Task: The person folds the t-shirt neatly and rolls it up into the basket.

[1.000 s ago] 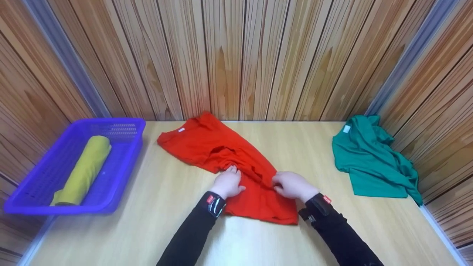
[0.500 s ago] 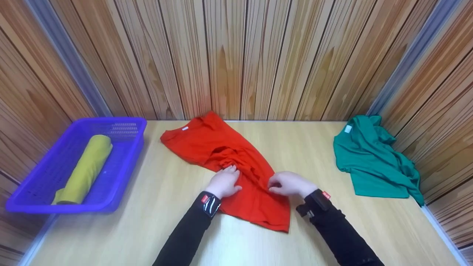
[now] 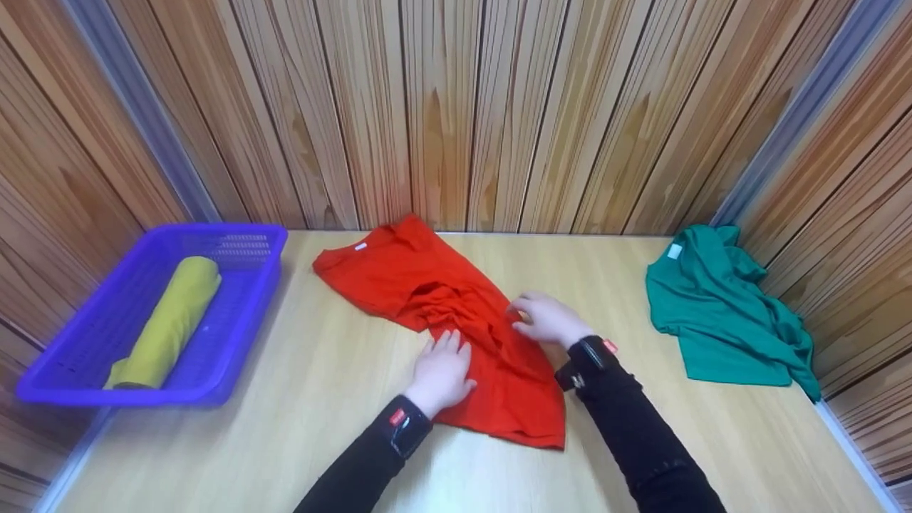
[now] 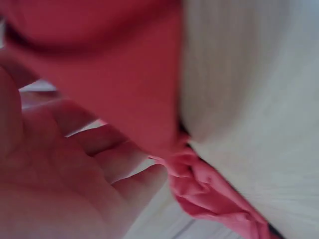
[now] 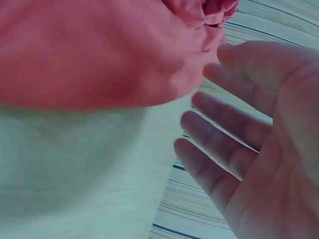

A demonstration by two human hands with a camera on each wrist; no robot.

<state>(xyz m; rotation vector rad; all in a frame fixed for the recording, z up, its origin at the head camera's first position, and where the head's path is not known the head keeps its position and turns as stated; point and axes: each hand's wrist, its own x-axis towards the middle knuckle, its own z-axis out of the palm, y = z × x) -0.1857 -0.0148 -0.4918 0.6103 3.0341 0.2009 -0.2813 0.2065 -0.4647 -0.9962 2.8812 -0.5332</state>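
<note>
A red T-shirt lies slantwise on the table, its collar with a small white label towards the back left. Folds bunch up around its middle. My left hand is over the near left side of the shirt with its fingers extended; in the left wrist view the fingers reach beside the red cloth and hold none of it. At the shirt's right edge is my right hand, its fingers loosely bent. In the right wrist view those fingers are spread, with a gap to the fabric.
On the left stands a purple plastic basket with a rolled yellow cloth inside. A crumpled green shirt with a white label lies at the right by the side wall. Wood-patterned walls enclose the table.
The shirt's lower end was first drawn nearer and slightly left. My right hand has since let go and moved up along the shirt's right edge. My left hand has come slightly back towards me.
</note>
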